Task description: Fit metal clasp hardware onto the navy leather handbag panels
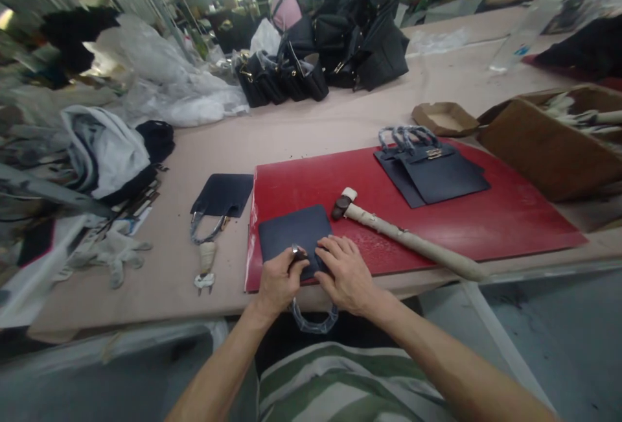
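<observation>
A dark navy bag panel (291,231) lies on the near left corner of a red cutting mat (486,214). Its wrapped handle (313,321) hangs over the table edge toward me. My left hand (279,282) pinches a small metal fitting (296,251) at the panel's near edge. My right hand (345,273) presses curled fingers on the panel beside it. A hammer (403,237) with a pale wrapped shaft lies on the mat just right of my hands.
More navy bag panels (437,172) sit at the mat's far right, another (221,195) left of the mat with a small tool (207,266). Cardboard boxes (544,143) stand right. Black bags (340,52) and plastic sheets pile at the back. A person works beyond.
</observation>
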Demonstrator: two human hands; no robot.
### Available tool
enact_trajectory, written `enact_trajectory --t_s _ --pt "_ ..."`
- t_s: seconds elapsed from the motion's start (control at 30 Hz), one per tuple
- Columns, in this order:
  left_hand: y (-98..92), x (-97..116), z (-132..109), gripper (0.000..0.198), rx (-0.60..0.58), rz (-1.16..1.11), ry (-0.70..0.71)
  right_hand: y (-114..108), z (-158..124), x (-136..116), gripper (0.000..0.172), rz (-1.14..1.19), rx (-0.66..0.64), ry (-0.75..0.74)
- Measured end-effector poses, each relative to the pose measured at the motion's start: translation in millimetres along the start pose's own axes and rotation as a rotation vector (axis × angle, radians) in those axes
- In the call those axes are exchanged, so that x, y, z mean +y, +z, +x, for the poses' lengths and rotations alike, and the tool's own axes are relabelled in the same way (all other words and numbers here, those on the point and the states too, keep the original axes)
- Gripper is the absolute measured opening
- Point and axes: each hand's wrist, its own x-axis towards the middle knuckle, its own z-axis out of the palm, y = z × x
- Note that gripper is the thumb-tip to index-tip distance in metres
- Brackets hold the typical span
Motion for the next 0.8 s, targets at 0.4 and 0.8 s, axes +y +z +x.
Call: enact_trajectory --t_s 0.4,0.8 --pt "-96.8 -36.1 15.3 0.034 0.360 -0.152 -0.565 0.3 1.0 -1.0 0.039 0.041 -0.039 0.045" --pt "-103.3 -36.3 24.3 0.031 -0.072 0.860 -0.653 12.3 0.8 10.7 0.035 -0.033 0.007 -0.011"
